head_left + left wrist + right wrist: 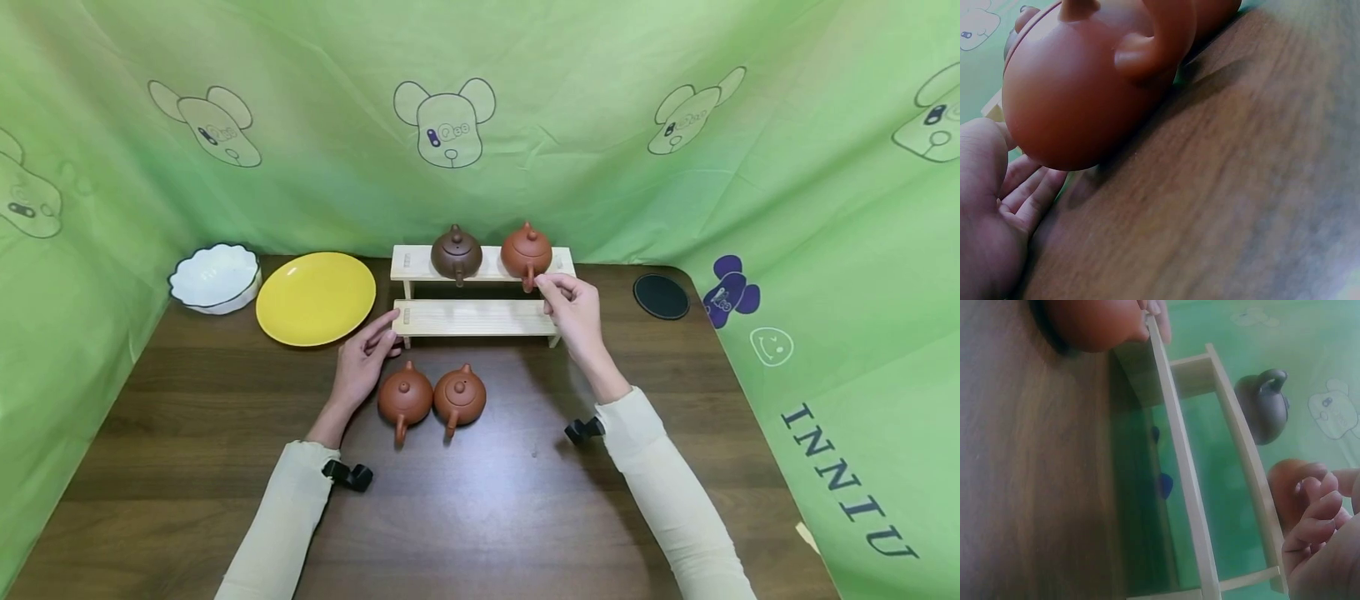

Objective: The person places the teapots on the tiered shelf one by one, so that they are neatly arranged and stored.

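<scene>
Surface: open between the sleeves, near edge up to left front teapot and right front teapot; hardly any gap between those. Lane right of them to lower shelf, top free; left hand at its left end, right hand in the way at its right. Bowl and plate block far-left corner; low coaster, far-right.

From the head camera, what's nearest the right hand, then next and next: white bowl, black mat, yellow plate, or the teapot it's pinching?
From the right hand:
1. Reddish teapot: in its grip, at the top shelf.
2. Black mat: to the right.
3. Yellow plate: to the left.
4. White bowl: farther left.
</scene>
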Available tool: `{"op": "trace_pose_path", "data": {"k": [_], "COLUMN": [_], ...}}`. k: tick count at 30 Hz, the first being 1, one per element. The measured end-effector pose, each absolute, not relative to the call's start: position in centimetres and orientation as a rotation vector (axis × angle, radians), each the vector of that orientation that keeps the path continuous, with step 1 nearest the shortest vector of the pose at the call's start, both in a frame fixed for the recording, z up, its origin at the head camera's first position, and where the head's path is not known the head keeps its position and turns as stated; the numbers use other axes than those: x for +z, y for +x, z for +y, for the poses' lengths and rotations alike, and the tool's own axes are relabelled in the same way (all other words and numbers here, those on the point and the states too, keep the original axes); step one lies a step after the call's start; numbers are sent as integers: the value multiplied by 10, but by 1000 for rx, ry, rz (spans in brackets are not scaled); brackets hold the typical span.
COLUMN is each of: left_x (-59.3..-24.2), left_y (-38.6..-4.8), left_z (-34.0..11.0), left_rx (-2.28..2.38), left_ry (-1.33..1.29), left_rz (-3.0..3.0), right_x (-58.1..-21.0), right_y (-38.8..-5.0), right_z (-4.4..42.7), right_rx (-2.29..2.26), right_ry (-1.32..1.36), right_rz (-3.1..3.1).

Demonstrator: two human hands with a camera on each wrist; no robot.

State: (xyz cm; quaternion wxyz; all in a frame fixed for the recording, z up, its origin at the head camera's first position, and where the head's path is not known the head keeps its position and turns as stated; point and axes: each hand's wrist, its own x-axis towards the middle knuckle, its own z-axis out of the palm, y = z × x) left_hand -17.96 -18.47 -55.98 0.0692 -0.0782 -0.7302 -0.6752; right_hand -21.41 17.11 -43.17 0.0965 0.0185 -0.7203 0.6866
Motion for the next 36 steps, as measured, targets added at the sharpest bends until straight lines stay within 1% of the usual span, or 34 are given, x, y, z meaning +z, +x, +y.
{"op": "trace_pose_path", "data": {"k": [4, 7, 11, 15, 20, 26, 36], "left_x": [-556, -560, -554, -548, -536, -554, -554], "left_y": [-178, -181, -177, -177, -169, -178, -178], "left_z": [-183, -184, -183, -180, -176, -181, -181], "left_rx": [-2043, -2031, -2043, -1996, -1945, -2001, -1987], "left_ry": [-223, -194, -217, -160, -226, -179, -220], "left_rz": [-2187, -2212, -2196, -2249, -2233, -2224, -2207], "right_x": [-431, -432, -436, -441, -449, -460, -472], "right_y": [-210, -204, -195, -184, -171, -155, -130], "right_z": [174, 175, 174, 175, 175, 174, 169], "right_rx": [2005, 1993, 1965, 1957, 1980, 2009, 2074], "right_ry": [67, 64, 29, 5, 6, 8, 64], "right_rz": [-2131, -2122, -2125, -2134, -2154, -2204, -2272]}}
